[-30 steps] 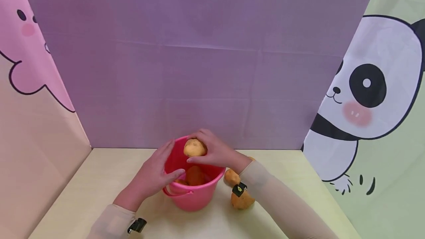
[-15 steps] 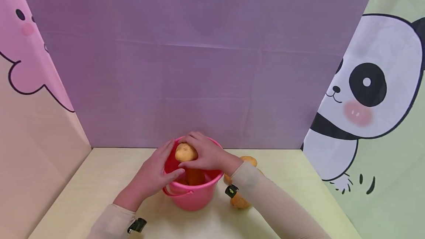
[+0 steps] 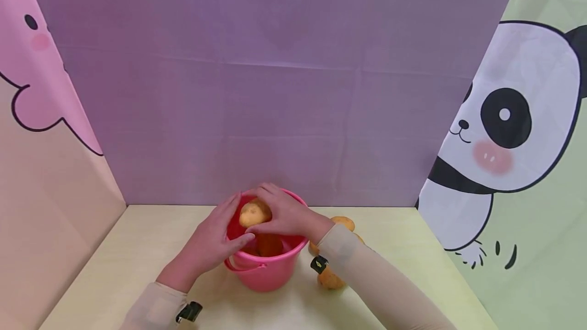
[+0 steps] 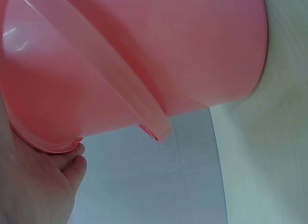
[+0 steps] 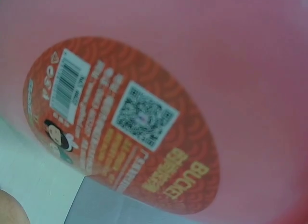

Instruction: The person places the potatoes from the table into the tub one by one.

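Note:
A pink plastic bucket (image 3: 266, 276) stands upright on the table. My left hand (image 3: 206, 243) holds its left side, thumb and fingers spread along the rim; in the left wrist view the fingertips (image 4: 76, 171) lie right at the rim. My right hand (image 3: 289, 215) grips a potato (image 3: 253, 214) between thumb and fingers, down in the bucket's mouth. Below it, another potato (image 3: 269, 245) lies inside, partly shaded by the wall. The right wrist view shows the bucket's outer wall with a red oval label (image 5: 130, 132).
To the bucket's right, several potatoes lie on the pale wooden table (image 3: 114, 269): one at the back (image 3: 344, 223), one in front (image 3: 331, 279), partly behind the right sleeve. The bucket's handle (image 4: 115, 74) hangs down at its side. A purple backdrop (image 3: 284, 90) rises behind.
My right hand has carried its potato left and lower into the bucket's mouth. My left hand and the bucket have stayed in place.

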`<state>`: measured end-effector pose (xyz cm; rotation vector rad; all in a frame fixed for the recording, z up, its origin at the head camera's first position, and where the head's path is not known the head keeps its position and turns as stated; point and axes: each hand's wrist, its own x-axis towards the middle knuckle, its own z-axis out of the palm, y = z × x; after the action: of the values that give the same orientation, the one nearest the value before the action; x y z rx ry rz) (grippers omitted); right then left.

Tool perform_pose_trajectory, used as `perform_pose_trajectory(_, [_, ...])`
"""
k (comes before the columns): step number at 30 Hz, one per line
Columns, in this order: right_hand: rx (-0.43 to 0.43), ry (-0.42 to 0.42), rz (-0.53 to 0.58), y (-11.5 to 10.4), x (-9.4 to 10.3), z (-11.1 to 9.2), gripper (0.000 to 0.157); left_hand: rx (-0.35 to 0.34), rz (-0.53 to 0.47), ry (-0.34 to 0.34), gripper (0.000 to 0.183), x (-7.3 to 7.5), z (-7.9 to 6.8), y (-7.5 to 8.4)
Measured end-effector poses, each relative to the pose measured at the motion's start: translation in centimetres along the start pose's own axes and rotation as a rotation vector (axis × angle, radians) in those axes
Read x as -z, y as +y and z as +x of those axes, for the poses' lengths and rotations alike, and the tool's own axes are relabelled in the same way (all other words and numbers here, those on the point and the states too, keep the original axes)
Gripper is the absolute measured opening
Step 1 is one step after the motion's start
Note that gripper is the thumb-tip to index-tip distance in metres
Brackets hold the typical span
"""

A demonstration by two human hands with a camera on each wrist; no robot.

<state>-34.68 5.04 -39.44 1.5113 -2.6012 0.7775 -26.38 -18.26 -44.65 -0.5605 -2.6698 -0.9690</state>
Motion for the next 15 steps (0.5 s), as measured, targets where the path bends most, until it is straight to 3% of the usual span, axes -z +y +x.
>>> perform_pose_trajectory(15, [0.022,0.146,0.033,0.49,-0.10,-0.06,0.055,-0.017,-0.012,0.019,0.114,-0.21,0.21,-0.52])
